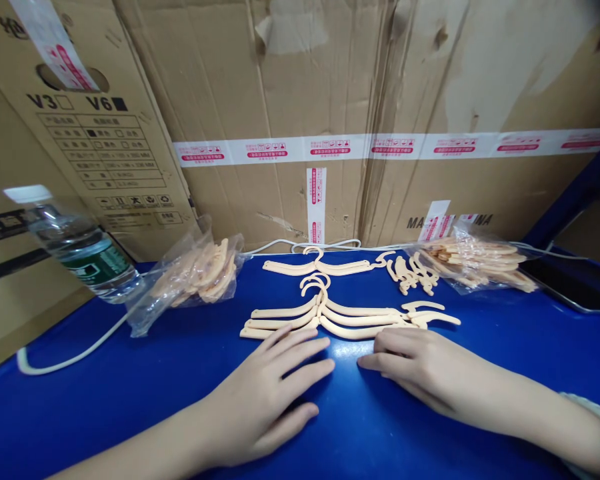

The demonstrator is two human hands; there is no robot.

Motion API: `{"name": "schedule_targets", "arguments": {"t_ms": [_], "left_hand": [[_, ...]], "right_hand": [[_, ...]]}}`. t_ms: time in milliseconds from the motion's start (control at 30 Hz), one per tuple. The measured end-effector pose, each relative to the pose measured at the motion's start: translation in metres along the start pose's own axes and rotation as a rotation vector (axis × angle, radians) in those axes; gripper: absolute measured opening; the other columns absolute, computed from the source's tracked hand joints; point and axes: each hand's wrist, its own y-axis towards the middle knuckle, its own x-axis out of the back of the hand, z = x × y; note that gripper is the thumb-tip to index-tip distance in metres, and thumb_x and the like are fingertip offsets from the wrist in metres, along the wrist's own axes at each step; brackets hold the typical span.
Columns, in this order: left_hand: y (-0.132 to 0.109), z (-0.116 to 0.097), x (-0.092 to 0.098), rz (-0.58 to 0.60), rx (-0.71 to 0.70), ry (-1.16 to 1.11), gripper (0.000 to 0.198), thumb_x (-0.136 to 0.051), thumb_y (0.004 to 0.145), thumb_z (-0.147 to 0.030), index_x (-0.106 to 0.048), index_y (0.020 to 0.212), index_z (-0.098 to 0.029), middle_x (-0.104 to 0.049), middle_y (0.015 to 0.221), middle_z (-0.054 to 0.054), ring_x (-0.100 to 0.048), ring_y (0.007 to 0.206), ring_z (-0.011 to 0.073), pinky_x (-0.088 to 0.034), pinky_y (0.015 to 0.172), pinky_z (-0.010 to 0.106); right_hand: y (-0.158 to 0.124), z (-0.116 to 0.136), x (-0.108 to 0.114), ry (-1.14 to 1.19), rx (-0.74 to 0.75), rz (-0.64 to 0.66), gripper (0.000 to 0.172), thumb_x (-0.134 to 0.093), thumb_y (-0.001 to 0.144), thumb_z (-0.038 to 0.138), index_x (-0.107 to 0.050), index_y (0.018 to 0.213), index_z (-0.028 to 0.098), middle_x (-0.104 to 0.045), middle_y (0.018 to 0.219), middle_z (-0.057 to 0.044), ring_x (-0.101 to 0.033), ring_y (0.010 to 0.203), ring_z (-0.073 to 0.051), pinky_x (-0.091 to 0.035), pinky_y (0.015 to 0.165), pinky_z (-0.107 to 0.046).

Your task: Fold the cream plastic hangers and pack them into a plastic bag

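Left hand (273,380) spreads wide and palm down, with nothing visible in its grip; its upper fingertips overlap the lower edge of the nearest hangers in view, though contact is hard to confirm. Right hand (420,367) is narrower, its fingers bent and bunched together just below the hangers' right side, and whether it pinches anything cannot be told.

Between and just beyond both hands lie the hangers (321,315), three smooth, cream-coloured, plastic-looking shapes with slim, sloping arms and rounded hooks, layered closely on the glossy blue tabletop (350,420). At their right end sit short curved pieces (423,305) with tapering tips. Farther back, another hanger (316,268) of the same matte cream rests apart from the stack, and to its right is a loose cluster of small, knobbly curved parts (413,275).

Crinkled, clear plastic wraps more cream pieces in a left bag (200,270) and a right bag (475,260). Beside the left bag leans a transparent bottle (97,257) with a white cap and green label. A white cable (75,365) loops around there. Behind everything stands creased brown cardboard (275,93), crossed by white-and-red tape (350,148).
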Motion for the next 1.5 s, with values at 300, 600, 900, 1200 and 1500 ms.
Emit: {"name": "schedule_targets", "arguments": {"t_ms": [300,600,900,1200,1500], "left_hand": [[0.005,-0.002,0.008,0.051,-0.078,-0.007,0.038,-0.051,0.093,-0.022,-0.054,0.132,-0.022,-0.059,0.138,0.007,-0.052,0.129,0.0253,-0.037,0.113,0.045],[0.005,-0.003,0.007,0.024,-0.099,-0.014,0.036,-0.048,0.095,-0.022,-0.055,0.131,-0.021,-0.061,0.136,0.007,-0.055,0.126,0.0238,-0.035,0.114,0.045],[0.008,0.009,0.028,-0.119,0.008,0.03,0.029,-0.049,0.094,-0.021,-0.063,0.119,-0.024,-0.069,0.121,0.007,-0.062,0.114,0.0221,-0.038,0.11,0.045],[0.048,0.061,0.044,-0.064,0.333,0.108,0.033,-0.051,0.088,-0.018,-0.06,0.12,-0.014,-0.067,0.123,0.012,-0.061,0.115,0.0254,-0.047,0.1,0.038],[0.094,0.101,0.018,-0.047,0.401,0.227,0.014,-0.058,0.087,-0.013,-0.065,0.1,-0.013,-0.068,0.107,0.012,-0.063,0.105,0.027,-0.048,0.092,0.041]], "right_hand": [[0.0,-0.002,0.0,0.008,0.005,0.0,0.031,-0.035,0.102,0.016,-0.06,0.12,0.019,-0.058,0.086,-0.006,-0.056,0.077,-0.019,-0.044,0.069,-0.029],[0.001,-0.005,-0.003,0.036,0.065,-0.104,0.032,-0.034,0.103,0.019,-0.065,0.112,0.016,-0.06,0.086,-0.008,-0.057,0.078,-0.018,-0.045,0.07,-0.028],[0.0,-0.01,-0.002,0.081,0.062,-0.125,0.03,-0.036,0.102,0.018,-0.063,0.114,0.018,-0.059,0.097,-0.01,-0.056,0.089,-0.019,-0.047,0.074,-0.03],[0.0,-0.018,-0.002,0.067,0.017,-0.209,0.026,-0.04,0.099,0.017,-0.062,0.113,0.019,-0.06,0.103,-0.011,-0.055,0.093,-0.022,-0.047,0.078,-0.037],[-0.003,-0.025,0.004,0.12,0.006,-0.319,0.024,-0.041,0.1,0.021,-0.065,0.101,0.017,-0.061,0.098,-0.011,-0.056,0.09,-0.021,-0.049,0.079,-0.037]]}}
